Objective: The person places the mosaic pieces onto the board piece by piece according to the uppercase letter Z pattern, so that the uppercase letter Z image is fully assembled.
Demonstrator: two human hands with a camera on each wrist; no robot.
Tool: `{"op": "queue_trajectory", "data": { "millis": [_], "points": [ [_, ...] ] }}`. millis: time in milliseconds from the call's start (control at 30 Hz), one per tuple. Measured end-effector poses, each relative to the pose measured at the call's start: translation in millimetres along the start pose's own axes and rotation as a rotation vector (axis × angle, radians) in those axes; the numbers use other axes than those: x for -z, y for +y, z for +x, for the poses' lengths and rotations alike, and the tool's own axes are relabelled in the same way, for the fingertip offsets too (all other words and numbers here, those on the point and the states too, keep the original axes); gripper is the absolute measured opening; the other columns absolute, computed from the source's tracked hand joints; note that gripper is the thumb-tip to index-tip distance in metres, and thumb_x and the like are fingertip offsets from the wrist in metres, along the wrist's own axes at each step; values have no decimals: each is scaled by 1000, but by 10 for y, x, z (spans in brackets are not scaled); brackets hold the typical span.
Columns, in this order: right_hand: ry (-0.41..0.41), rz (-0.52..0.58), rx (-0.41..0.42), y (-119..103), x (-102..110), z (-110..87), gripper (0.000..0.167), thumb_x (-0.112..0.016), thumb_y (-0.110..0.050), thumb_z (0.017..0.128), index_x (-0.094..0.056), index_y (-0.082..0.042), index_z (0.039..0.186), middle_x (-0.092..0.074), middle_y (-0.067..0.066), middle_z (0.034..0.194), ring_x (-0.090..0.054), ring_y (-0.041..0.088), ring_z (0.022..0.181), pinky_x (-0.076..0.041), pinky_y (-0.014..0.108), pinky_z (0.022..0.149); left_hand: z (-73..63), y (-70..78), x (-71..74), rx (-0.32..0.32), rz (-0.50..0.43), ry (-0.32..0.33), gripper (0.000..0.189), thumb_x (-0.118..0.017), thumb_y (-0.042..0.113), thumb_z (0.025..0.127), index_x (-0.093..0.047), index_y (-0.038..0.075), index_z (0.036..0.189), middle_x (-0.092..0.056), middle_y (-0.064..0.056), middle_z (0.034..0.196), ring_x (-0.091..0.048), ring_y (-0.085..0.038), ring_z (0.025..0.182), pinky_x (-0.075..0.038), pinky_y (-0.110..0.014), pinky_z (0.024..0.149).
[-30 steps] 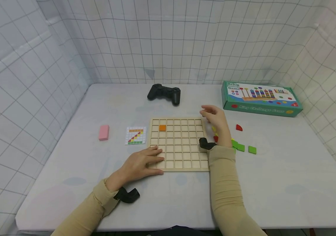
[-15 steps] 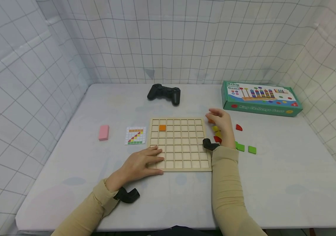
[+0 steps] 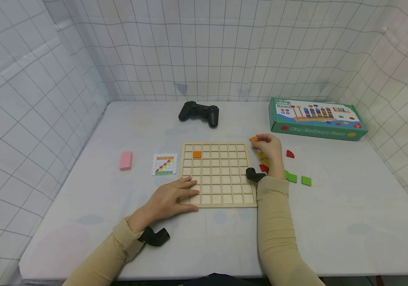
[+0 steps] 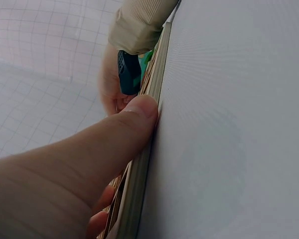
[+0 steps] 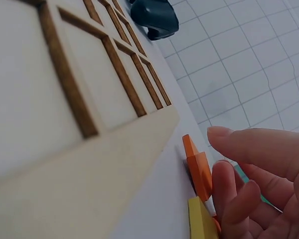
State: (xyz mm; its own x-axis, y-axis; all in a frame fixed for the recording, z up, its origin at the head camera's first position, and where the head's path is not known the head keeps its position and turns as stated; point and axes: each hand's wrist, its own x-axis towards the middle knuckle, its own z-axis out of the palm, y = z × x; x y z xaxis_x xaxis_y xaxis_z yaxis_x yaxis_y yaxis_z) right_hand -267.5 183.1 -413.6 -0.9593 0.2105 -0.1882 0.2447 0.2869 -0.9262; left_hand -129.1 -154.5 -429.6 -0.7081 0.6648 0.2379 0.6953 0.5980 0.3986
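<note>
The wooden grid board (image 3: 222,189) lies flat in front of me, an orange square tile (image 3: 197,154) set in one cell of its second row. On its lower left corner rests my left hand (image 3: 173,198), fingers spread over the cells; in the left wrist view the thumb (image 4: 139,110) lies along the board's edge. My right hand (image 3: 270,149) is beyond the upper right corner, fingertips beside loose orange tiles (image 5: 200,174). A gap shows between its thumb (image 5: 226,138) and fingers, with nothing pinched. Yellow tiles (image 3: 261,155) and red pieces (image 3: 263,168) lie under that hand.
A pattern card (image 3: 164,164) and a pink block (image 3: 126,161) lie left of the board. A black game controller (image 3: 199,114) is behind it. At the back right stands a green game box (image 3: 317,120). Green tiles (image 3: 306,181) and a red quarter-round piece (image 3: 290,154) lie farther right.
My right hand has shifted right and slightly toward me, bringing its fingertips beside the loose orange tiles, one now visible at them. The left hand has stayed on the board.
</note>
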Motion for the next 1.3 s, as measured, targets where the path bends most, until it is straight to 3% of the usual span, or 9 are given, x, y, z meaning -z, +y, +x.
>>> {"op": "queue_trajectory", "data": {
  "millis": [400, 733, 1100, 1300],
  "points": [
    [-15, -100, 6, 11, 0, 17, 40, -70, -9, 80, -60, -3, 118, -57, 14, 122, -51, 27, 109, -44, 35, 93, 0, -15, -13, 2, 7, -5, 51, -71, 49, 79, -69, 15, 117, -54, -6, 134, -41, -25, 130, -34, -39, 107],
    [-51, -187, 43, -4, 27, 18, 42, -68, -4, 80, -59, -1, 120, -55, 17, 123, -49, 29, 107, -45, 33, 87, 1, -14, -18, 2, -8, 5, 50, -73, 46, 78, -69, 14, 116, -54, -7, 133, -42, -26, 130, -36, -40, 106],
    [-39, -192, 27, 0, 12, 33, 36, -71, -5, 79, -60, -1, 113, -58, 15, 113, -50, 26, 98, -45, 30, 81, 3, -4, -8, 8, -17, 10, 50, -73, 46, 77, -69, 14, 116, -55, -6, 133, -43, -25, 129, -36, -40, 105],
    [-132, -215, 41, -70, 64, -14, 34, -72, -14, 82, -60, -2, 111, -57, 12, 104, -48, 22, 86, -43, 26, 69, -1, -8, -11, -1, -22, 15, 50, -73, 46, 77, -69, 14, 116, -55, -6, 133, -43, -26, 129, -36, -40, 105]
  ]
}}
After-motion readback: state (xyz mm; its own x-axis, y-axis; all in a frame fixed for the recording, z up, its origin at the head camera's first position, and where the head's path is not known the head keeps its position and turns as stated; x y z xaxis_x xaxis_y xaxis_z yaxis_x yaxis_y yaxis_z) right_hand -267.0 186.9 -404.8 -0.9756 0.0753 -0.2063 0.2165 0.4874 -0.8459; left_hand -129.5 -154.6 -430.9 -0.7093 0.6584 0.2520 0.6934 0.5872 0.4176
